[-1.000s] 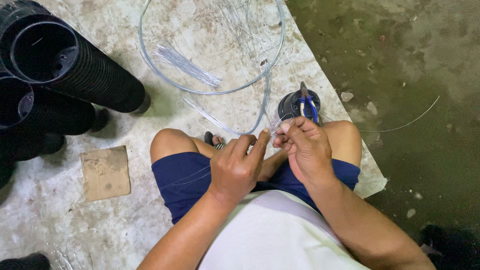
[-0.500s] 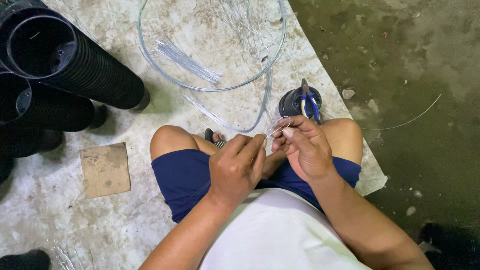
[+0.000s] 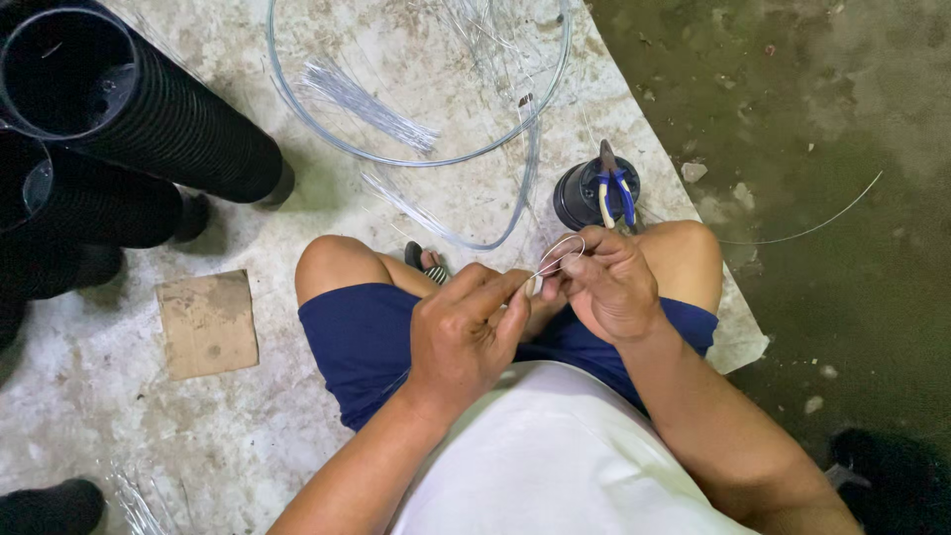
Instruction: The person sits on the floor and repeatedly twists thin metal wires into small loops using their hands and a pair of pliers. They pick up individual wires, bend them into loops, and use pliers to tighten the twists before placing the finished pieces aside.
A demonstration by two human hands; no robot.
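Cardboard, a flat brown square piece [image 3: 207, 322], lies on the pale floor sheet [image 3: 327, 208] left of the knees, below the black ribbed tubes [image 3: 149, 109] cut off at the left edge. Between the knees the left hand [image 3: 466, 337] and right hand [image 3: 609, 282] meet, each grip pinching a thin wire [image 3: 560, 250] bent into a small loop. Just beyond sits a black round container [image 3: 584, 193] holding blue-handled pliers [image 3: 614, 188], with a large wire hoop [image 3: 416, 89] farther out; the wire's ends are too fine to trace.

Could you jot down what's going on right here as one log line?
left hand: pinching thin wire | right hand: bending wire loop | pliers: in black cup | posture: seated on floor
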